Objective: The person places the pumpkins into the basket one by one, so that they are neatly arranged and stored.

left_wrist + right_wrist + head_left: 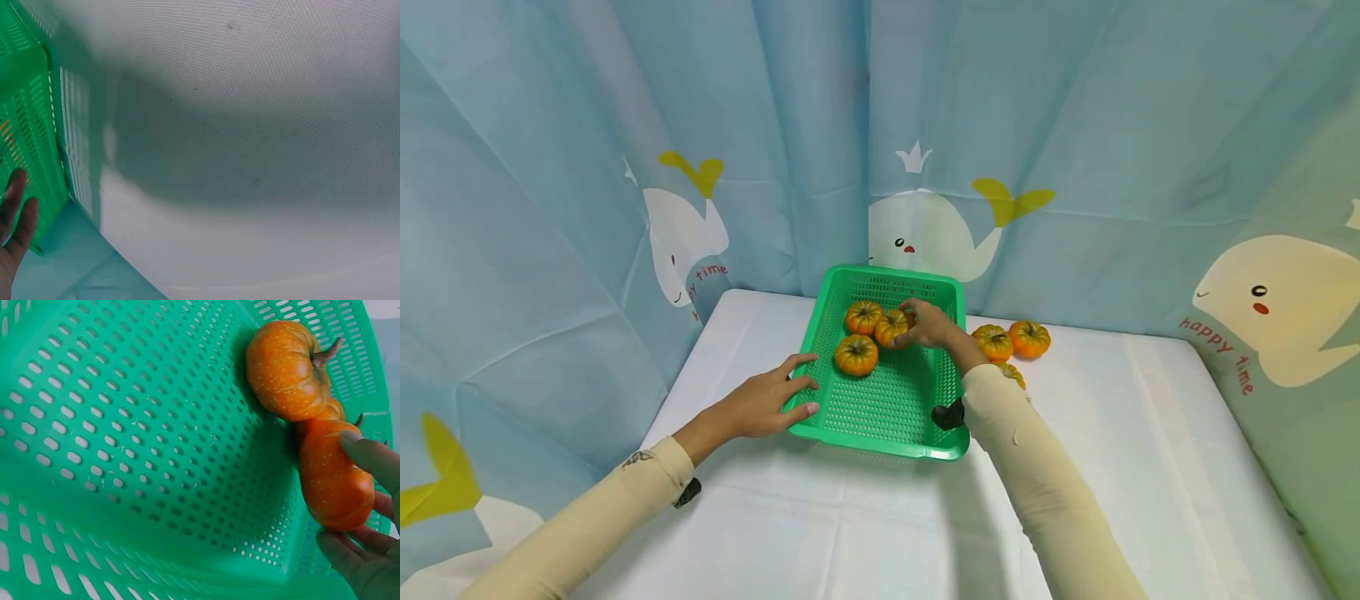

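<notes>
Evidently the work stands about midway, judging by the count alone: three small orange pumpkins (856,356) are inside the green plastic basket (880,408), while at least three outlying pumpkins (1029,339) lie beyond its right side, one partly covered by a cream sleeve (1045,475). From where I stand, the right hand (931,323) reaches into the basket, its thumb and fingers grasping one ribbed pumpkin (889,330) close by the other two; whether the basket floor bears that one's weight, I cannot tell. Over at the basket's left rim lies the left hand (763,402), fingers spread and loose, clasping nothing. Beneath everything, the surface (760,525) wears a white cloth (1157,467), faintly creased, with soft shadows falling across it. Around the back and sides hangs a pale blue curtain (1000,83), greener toward the right, printed with yellow-tailed white whales (917,221) and red "happy time" lettering (1216,335).
</notes>
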